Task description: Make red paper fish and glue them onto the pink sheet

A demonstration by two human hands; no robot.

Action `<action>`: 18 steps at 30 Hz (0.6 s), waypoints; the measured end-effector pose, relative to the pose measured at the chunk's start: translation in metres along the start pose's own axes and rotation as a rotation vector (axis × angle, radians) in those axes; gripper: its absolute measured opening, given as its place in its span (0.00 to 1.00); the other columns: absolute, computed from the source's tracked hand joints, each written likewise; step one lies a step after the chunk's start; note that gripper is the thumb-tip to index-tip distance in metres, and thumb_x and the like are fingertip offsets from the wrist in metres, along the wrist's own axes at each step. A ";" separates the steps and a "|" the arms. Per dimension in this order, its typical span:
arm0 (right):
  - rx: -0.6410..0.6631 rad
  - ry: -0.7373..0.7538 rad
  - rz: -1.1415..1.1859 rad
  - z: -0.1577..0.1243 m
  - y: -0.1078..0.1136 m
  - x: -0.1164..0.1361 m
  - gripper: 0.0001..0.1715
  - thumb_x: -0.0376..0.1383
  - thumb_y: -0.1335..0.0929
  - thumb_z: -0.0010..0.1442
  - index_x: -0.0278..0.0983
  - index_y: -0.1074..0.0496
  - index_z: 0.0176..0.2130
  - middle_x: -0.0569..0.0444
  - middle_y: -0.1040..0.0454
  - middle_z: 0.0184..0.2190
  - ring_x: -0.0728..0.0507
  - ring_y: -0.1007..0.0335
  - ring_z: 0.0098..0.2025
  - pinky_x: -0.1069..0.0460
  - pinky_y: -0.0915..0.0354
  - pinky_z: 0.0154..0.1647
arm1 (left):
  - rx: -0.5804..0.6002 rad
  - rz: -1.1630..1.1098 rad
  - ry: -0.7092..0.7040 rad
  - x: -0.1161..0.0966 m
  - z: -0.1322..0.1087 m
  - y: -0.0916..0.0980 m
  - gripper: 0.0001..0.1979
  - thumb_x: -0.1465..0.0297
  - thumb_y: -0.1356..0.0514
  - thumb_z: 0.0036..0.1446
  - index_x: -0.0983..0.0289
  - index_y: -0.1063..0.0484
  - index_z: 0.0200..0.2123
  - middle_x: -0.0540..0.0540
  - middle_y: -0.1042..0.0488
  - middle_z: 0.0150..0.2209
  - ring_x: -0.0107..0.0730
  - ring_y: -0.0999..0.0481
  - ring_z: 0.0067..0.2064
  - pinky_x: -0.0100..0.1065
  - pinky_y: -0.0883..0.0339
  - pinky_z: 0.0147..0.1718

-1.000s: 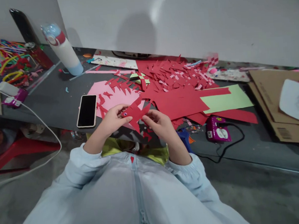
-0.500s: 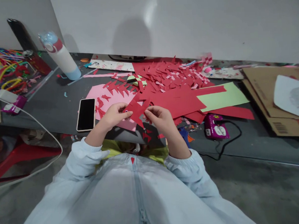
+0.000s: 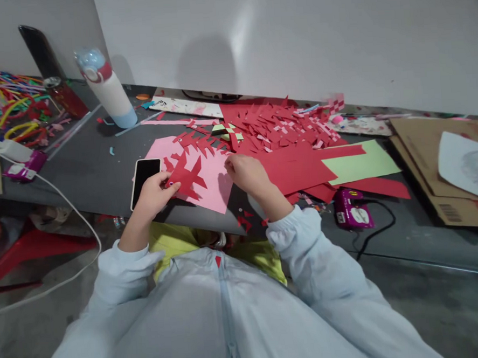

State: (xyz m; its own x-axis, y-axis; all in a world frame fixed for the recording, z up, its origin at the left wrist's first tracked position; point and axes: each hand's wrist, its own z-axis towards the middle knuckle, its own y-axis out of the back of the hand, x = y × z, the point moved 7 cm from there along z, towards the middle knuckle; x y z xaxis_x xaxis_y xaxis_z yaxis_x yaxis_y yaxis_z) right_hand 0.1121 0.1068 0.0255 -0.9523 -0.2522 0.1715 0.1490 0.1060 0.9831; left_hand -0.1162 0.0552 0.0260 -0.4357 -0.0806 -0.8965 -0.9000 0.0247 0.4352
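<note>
My left hand (image 3: 158,195) pinches a red paper fish cutout (image 3: 187,177) by its head end, where a small eye shows beside the fingers. The fish is over the left part of a pink paper sheet (image 3: 215,194). My right hand (image 3: 246,172) is closed at the sheet's right edge, fingers curled downward; anything in them is hidden. Another red spiky cutout with an eye (image 3: 196,142) lies along the top of the pink sheet. A phone (image 3: 144,176) lies partly behind my left hand.
Red paper scraps (image 3: 276,125) are heaped at the back, with red sheets (image 3: 299,167) and a green sheet (image 3: 363,160) in front. A bottle (image 3: 112,95) and a can (image 3: 66,98) stand left. A purple device (image 3: 352,210) and cardboard (image 3: 428,167) are right.
My left hand has moved left with the red paper fish, towards the phone. My right hand has let go of the fish and is now apart from it, over the pink sheet's right edge.
</note>
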 end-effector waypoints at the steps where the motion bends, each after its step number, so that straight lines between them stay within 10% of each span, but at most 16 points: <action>1: 0.017 0.020 -0.026 0.009 -0.003 0.005 0.17 0.33 0.41 0.68 0.32 0.26 0.48 0.39 0.22 0.48 0.37 0.26 0.49 0.49 0.37 0.42 | -0.002 -0.017 0.012 0.002 -0.004 0.004 0.14 0.60 0.37 0.48 0.64 0.26 0.32 0.50 0.28 0.28 0.30 0.32 0.30 0.30 0.39 0.29; 18: 0.077 -0.020 -0.153 0.090 -0.032 0.037 0.23 0.41 0.37 0.66 0.25 0.25 0.49 0.31 0.25 0.51 0.33 0.27 0.53 0.47 0.34 0.50 | -0.011 -0.296 0.078 0.023 -0.038 0.025 0.12 0.63 0.34 0.50 0.64 0.24 0.35 0.53 0.22 0.36 0.31 0.24 0.36 0.33 0.30 0.38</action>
State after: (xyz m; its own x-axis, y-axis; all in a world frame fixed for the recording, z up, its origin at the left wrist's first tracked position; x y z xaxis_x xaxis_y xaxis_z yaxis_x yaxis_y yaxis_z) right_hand 0.0476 0.1808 -0.0055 -0.9676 -0.2517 0.0178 -0.0186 0.1416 0.9898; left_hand -0.1486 0.0157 0.0193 -0.1520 -0.1588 -0.9755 -0.9873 -0.0217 0.1574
